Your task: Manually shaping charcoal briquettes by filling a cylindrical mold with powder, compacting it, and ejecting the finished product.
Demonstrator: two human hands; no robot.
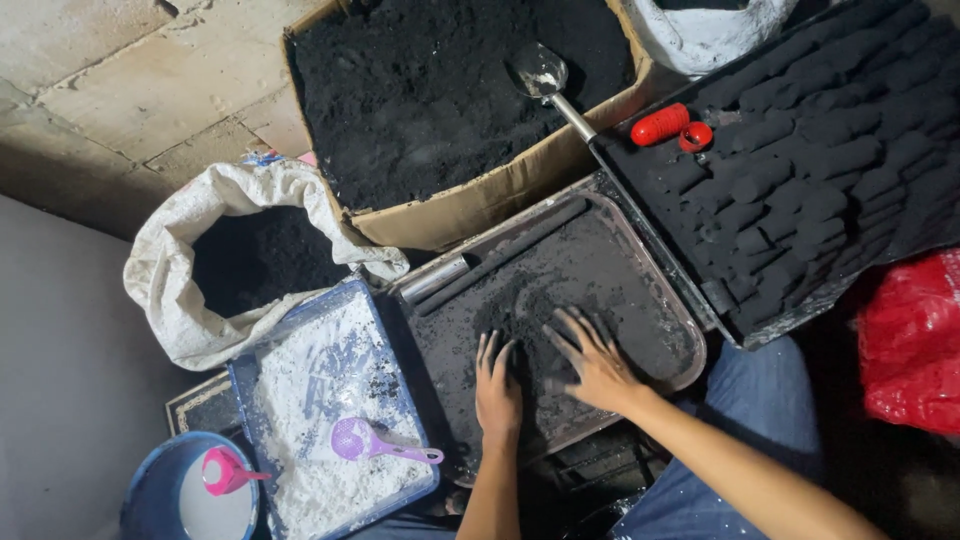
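Both my hands lie flat in the black powder on the shallow metal tray (680,330): left hand (497,385) fingers together, right hand (592,360) spread wide near the tray's front edge, covering more powder.

Metal tray (672,318) at frame centre, both hands flat in the powder on it: left hand (497,385) beside right hand (592,360). Cardboard box (480,205) above it, scoop (540,72) resting inside. Sack (185,290) at left. Tub (395,385) at lower left, small scoop (365,440) in it; bucket (145,490) in the bottom-left corner. Rack of moulded pieces (810,170) at upper right.
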